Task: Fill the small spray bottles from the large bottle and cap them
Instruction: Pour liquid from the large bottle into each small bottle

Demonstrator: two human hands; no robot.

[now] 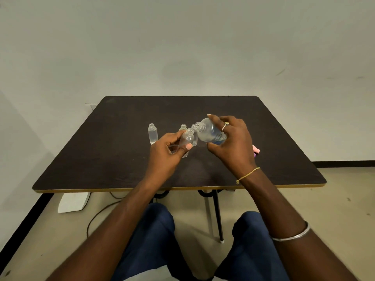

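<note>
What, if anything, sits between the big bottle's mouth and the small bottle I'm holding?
Nothing visible does. The large bottle in the right hand is uncapped and tilted, its mouth right beside the open neck of the small bottle the left hand holds.

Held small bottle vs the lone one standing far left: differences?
The held small bottle is pinched in the left hand, slightly tilted; the lone bottle stands upright on the table, untouched. The held one is by the mouth of the large bottle; the lone one stands apart. Both clear, uncapped.
</note>
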